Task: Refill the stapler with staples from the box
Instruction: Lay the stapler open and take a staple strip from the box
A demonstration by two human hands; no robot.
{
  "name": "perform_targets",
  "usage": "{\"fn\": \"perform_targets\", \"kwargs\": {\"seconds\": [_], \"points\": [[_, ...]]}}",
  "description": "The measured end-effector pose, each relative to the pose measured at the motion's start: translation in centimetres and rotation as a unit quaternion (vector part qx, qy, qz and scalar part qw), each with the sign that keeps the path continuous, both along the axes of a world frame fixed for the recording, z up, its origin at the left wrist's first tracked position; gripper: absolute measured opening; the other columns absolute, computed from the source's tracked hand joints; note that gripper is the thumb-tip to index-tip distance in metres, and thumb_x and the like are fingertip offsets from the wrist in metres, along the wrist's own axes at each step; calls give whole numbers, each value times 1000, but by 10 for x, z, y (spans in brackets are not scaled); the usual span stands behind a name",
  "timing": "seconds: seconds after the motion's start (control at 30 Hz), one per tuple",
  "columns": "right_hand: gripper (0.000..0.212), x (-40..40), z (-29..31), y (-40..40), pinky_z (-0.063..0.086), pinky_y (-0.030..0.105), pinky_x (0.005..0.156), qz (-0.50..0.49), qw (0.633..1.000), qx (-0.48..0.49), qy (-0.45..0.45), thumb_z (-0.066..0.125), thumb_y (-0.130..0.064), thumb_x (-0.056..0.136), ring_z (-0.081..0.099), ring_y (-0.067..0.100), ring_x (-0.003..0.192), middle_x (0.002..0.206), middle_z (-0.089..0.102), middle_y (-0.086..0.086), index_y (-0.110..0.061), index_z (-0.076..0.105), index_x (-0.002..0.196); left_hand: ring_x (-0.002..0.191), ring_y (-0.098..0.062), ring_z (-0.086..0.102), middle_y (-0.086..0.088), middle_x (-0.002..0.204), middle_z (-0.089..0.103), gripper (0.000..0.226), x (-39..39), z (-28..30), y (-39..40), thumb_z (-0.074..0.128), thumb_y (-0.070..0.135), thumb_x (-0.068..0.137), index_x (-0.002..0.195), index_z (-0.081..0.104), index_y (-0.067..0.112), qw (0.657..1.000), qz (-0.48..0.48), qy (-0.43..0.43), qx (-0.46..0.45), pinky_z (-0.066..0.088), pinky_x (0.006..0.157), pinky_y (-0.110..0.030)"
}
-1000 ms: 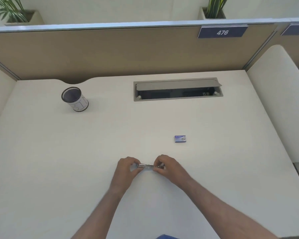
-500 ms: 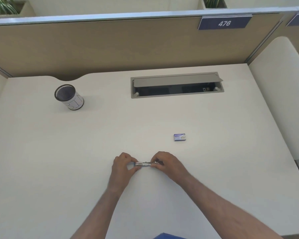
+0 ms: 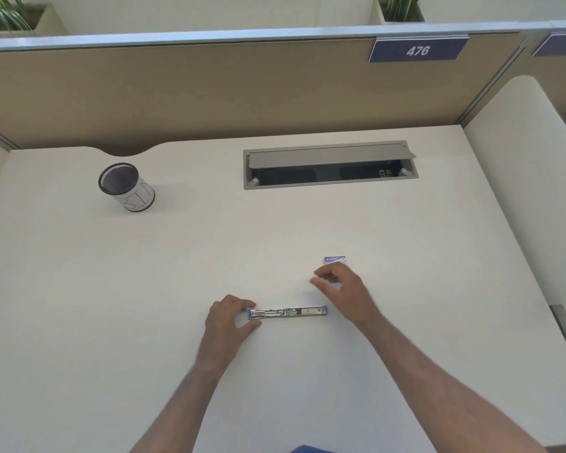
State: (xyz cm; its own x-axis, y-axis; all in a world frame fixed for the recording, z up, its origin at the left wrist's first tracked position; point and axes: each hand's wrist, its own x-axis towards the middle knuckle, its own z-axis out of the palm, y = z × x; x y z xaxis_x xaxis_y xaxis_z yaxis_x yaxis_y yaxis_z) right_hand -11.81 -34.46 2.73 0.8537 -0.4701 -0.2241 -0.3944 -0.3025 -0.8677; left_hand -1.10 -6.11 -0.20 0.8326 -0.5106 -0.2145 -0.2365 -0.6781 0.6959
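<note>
Both forearms are showing bare from the bottom edge of the frame up to the wrists, with no sleeves reaching into view. The left hand [image 3: 229, 317] and the right hand [image 3: 342, 286] are wearing no gloves, rings, watch or bands that can be made out. A small patch of blue garment [image 3: 309, 449] is showing at the bottom edge between the arms.

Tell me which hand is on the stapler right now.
The left hand, gripping the opened stapler at its left end; the right hand hovers near the staple box.
</note>
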Motion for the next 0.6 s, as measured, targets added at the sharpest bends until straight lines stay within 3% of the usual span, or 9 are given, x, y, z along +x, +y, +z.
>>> {"fn": "perform_targets", "kwargs": {"seconds": [0.07,0.13,0.2,0.3,0.43,0.6], "points": [[10,-1,0,-16,52,23,89,-12,999,-30,-4,80,-16,95,68,9,98,110,75,-4,-19,75,104,106,6,51,23,102,60,39,0,1,1,93,27,79,113,75,36,1000,-6,-8,0,50,98,-38],[20,-1,-3,-31,49,26,88,-11,993,-115,-15,80,-9,93,66,12,98,111,72,-5,-23,75,107,108,10,50,19,103,61,43,-1,2,1,94,27,78,115,74,34,1000,-6,-11,-6,51,97,-40],[35,0,-12,-47,46,34,96,0,976,-215,23,80,-12,91,62,22,109,122,67,-2,-23,73,124,107,15,48,17,104,63,46,-2,5,1,96,28,75,115,74,31,1000,0,-14,-13,52,95,-41],[59,-2,-19,-57,36,41,108,32,961,-237,138,77,-24,94,48,26,133,145,53,-2,-26,57,150,108,11,48,18,109,62,49,-3,12,-1,96,37,74,116,71,38,999,14,15,-25,48,95,-32],[43,2,-18,-57,36,40,103,44,960,-237,140,73,-27,97,49,23,131,141,55,-6,-29,64,139,113,-2,51,21,118,61,48,-1,28,-9,93,45,77,118,69,44,993,35,96,-63,42,93,-19],[29,4,-13,-50,39,38,94,44,963,-233,126,73,-29,98,56,25,119,129,60,-7,-28,68,126,117,-5,57,16,127,65,24,6,52,-30,81,41,91,113,70,40,979,90,135,-119,49,91,-31]]}}
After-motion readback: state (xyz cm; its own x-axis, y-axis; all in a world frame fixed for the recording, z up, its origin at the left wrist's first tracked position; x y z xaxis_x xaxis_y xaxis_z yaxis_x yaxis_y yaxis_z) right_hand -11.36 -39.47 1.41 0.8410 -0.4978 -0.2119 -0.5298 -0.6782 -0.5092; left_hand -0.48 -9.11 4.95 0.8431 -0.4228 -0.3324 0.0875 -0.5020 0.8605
